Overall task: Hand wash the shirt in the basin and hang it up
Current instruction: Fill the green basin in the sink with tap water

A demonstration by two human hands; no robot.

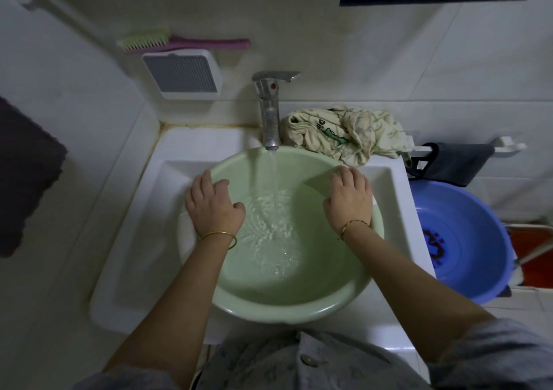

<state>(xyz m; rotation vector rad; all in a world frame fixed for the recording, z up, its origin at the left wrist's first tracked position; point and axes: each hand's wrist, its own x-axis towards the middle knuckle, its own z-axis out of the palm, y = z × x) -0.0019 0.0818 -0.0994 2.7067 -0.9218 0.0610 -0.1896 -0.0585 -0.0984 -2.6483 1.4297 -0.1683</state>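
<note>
At frame centre, left hand (214, 207) and right hand (350, 198) gripped the basin (299, 314) rim; the running tap (270, 114) could overfill it.

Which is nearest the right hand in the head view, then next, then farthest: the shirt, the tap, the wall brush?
1. shirt, lying bunched just beyond the right hand.
2. tap, behind the green basin, further left.
3. brush, up on the wall, far left.
</note>
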